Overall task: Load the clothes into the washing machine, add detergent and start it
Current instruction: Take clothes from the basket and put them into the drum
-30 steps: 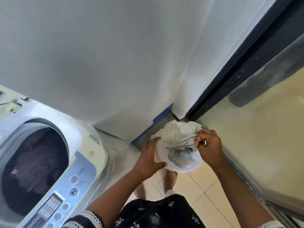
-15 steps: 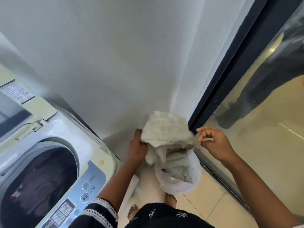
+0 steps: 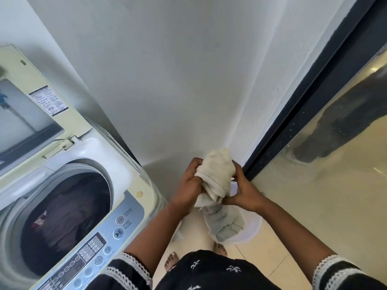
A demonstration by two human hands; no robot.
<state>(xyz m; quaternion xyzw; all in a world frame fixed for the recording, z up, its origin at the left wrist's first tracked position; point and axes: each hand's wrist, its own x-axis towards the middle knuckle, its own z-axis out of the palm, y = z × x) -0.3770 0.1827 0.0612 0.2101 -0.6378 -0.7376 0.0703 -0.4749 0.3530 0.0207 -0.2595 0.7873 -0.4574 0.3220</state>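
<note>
Head view: both hands, left (image 3: 189,185) and right (image 3: 245,193), clamp a bunched cream cloth (image 3: 215,174) above a white basket (image 3: 253,229) of pale laundry on the tiled floor (image 3: 259,256). Left, the washing machine (image 3: 129,178) stands open, dark clothes in its drum (image 3: 67,216). White wall (image 3: 178,80) far; glass door (image 3: 335,174) right. The basket's far rim is hidden.

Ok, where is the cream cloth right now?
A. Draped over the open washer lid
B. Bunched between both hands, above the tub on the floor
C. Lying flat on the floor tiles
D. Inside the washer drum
B: the left hand and right hand both clutch the cream cloth over the white tub, right of the washer.
</note>
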